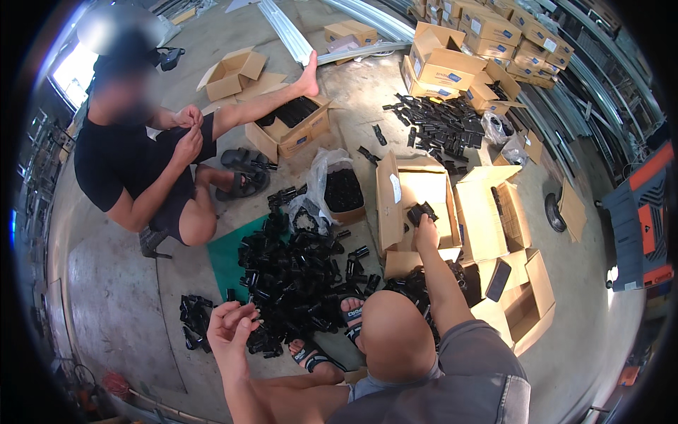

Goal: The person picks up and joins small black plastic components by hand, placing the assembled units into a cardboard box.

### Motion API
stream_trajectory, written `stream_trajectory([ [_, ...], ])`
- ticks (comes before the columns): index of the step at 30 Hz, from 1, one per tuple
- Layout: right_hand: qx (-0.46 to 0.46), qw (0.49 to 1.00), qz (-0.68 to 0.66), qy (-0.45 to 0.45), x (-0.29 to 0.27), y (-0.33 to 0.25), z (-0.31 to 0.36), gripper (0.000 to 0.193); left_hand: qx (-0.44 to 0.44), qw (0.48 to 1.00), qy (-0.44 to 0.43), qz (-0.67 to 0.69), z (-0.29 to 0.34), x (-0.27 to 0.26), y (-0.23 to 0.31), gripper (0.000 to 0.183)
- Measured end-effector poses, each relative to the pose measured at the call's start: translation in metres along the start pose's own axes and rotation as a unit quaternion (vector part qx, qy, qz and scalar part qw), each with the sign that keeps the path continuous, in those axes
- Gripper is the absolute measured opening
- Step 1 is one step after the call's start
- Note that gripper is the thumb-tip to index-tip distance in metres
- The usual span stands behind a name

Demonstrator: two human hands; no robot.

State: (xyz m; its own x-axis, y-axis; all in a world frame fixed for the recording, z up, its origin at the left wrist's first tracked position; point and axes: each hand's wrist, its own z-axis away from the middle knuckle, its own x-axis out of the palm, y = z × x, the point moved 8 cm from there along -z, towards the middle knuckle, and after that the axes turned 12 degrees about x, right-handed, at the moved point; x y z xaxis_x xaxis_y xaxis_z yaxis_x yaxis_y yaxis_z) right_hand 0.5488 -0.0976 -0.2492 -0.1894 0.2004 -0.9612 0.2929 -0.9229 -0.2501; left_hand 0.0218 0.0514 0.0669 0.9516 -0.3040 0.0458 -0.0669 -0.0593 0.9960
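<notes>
My right hand [426,232] reaches into an open cardboard box [431,180] and grips a black plastic fitting [421,211] over it. My left hand [232,326] is raised at the lower left with curled fingers. Small pale bits [257,315] show at its fingertips, too small to name. Just beyond that hand, a large heap of black plastic fittings [289,268] lies partly on a green sheet [222,258]. More black fittings [409,286] lie beside my knee, partly hidden by my right arm.
Across the heap, a seated person [134,155] holds both hands together. A plastic-lined box [344,191] holds small black parts. A phone [498,280] rests on an open carton [526,311]. Farther off lie spread black parts [438,124], stacked cartons [494,35] and metal profiles [286,28].
</notes>
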Motion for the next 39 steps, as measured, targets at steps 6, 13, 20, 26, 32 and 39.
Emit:
stream_trajectory([
  [6,0.022,0.999,-0.027,0.021,-0.010,0.006,0.004,0.037,-0.030,0.999,-0.022,0.024,-0.003,0.011,-0.010,0.034],
  [13,-0.042,0.995,0.090,0.026,-0.002,0.005,0.004,0.027,-0.035,0.998,-0.047,0.028,-0.003,0.022,-0.006,0.032],
  [20,-0.001,0.996,-0.089,0.021,-0.043,0.007,0.001,0.027,-0.028,0.998,-0.037,0.036,0.002,0.025,-0.002,0.032],
  [26,0.043,0.945,-0.314,-0.074,-0.155,-0.039,0.047,0.026,0.028,0.991,-0.123,-0.055,0.000,0.027,-0.011,0.037],
  [32,-0.179,0.870,-0.399,-0.227,-0.270,-0.159,0.161,0.018,0.268,0.884,-0.245,-0.294,-0.005,0.100,0.032,0.064],
  [39,-0.318,0.681,-0.318,-0.577,-0.246,-0.309,0.296,0.034,0.300,0.890,-0.117,-0.324,-0.013,0.065,0.054,0.049],
])
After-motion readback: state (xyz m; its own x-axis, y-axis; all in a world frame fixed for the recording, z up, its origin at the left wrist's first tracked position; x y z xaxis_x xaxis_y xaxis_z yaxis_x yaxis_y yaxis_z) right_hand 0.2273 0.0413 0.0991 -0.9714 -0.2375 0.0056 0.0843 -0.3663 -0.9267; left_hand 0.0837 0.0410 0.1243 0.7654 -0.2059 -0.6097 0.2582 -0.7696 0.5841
